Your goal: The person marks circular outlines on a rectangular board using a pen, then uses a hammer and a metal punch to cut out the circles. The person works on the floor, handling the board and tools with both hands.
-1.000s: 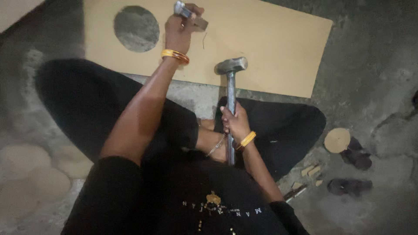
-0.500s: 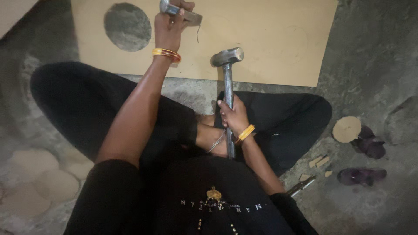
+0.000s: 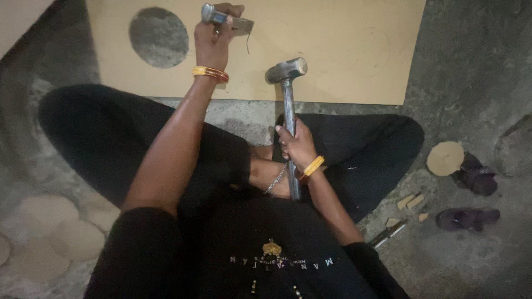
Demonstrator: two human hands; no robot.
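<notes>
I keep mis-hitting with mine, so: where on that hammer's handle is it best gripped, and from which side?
Judging by its shape, grip the lower half of the long metal shaft of the hammer, away from the heavy head, coming from the right side. The right hand wraps it about there, the head resting over the tan board.

Dim light falls on a rough grey concrete floor [image 3: 471, 66], where a cut disc [image 3: 445, 158], small wood scraps [image 3: 410, 201] and dark sandals [image 3: 468, 217] lie at one side and pale round discs [image 3: 50, 232] lie at the other.
</notes>
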